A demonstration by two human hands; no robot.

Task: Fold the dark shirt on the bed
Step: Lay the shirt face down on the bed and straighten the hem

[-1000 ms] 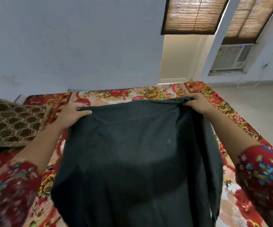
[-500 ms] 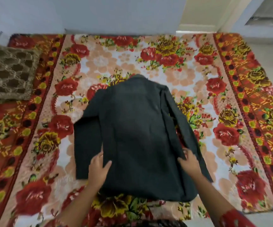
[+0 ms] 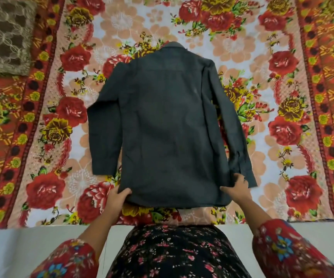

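Dark shirt [image 3: 166,127] flat on bed [image 3: 61,141], left hand [image 3: 119,196] and right hand [image 3: 238,190] gripping hem

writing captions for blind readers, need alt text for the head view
A dark shirt lies flat on a floral bedspread, collar away from the viewer, sleeves alongside. The left hand grips one near hem corner; the right hand touches the other.

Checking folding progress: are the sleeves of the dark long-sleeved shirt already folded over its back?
No, on the dark long-sleeved shirt both sleeves lie spread beside its body on the red floral bedspread.
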